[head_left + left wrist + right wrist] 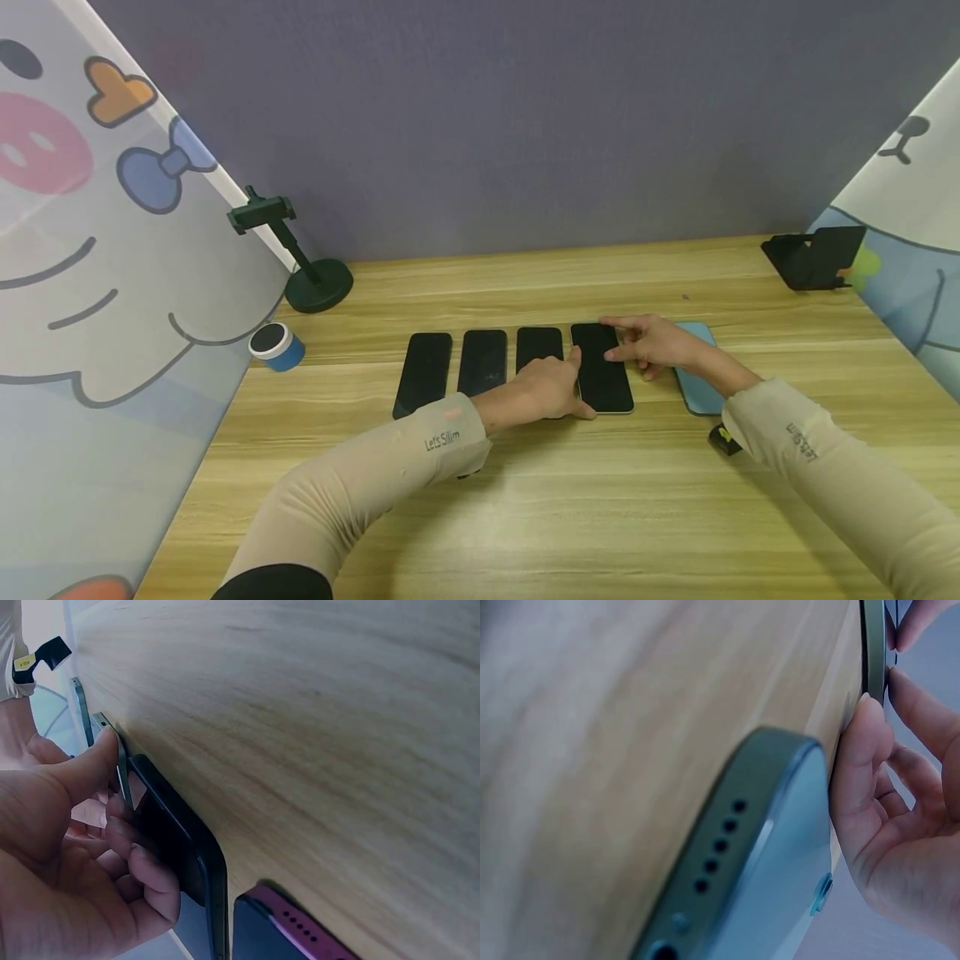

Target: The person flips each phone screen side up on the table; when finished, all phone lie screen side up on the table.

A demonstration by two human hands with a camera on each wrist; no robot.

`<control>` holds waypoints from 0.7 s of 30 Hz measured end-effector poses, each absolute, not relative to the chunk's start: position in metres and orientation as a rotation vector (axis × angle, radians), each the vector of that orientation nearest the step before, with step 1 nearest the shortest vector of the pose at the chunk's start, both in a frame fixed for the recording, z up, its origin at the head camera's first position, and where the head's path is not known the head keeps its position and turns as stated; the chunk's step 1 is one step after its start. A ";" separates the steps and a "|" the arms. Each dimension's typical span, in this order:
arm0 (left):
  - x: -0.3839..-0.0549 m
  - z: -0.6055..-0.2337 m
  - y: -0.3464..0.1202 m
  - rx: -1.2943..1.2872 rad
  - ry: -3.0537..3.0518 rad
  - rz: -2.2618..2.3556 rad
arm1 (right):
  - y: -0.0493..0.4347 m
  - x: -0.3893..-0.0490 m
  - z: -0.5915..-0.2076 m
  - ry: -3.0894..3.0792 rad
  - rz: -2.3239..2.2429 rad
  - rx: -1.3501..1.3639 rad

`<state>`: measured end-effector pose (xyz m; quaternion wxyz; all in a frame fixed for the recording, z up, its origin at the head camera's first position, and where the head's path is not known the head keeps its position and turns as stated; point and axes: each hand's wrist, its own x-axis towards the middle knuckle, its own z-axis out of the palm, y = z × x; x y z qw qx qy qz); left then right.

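Observation:
Several dark-screened smartphones lie in a row on the wooden table. Both hands are at the rightmost one, a smartphone with a pale edge [607,379]. My left hand [543,387] holds its left side, thumb at the bottom edge and index finger along the side. From the right, my right hand [660,342] has the index finger at the top edge and the thumb by the right edge. Under the left hand lies a black smartphone [187,825], partly hidden in the head view. A light blue smartphone [780,855] lies face down below the right wrist.
Farther left lie two more dark smartphones, one at the row's end [422,375] and one beside it [483,358]. A dark green stand [318,285] and a blue-and-white tub [285,354] stand at the left. A black folding stand [817,258] is at the back right.

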<state>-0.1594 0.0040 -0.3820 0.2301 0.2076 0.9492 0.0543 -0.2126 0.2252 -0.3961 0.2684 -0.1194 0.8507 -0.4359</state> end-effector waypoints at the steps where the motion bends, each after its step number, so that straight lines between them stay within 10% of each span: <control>1: -0.160 -0.382 0.004 0.570 2.610 0.151 | 0.225 -0.213 -0.396 2.296 -1.175 -0.321; 21: -0.158 -0.357 0.036 0.844 2.655 0.110 | 0.293 -0.206 -0.361 2.522 -1.014 -0.343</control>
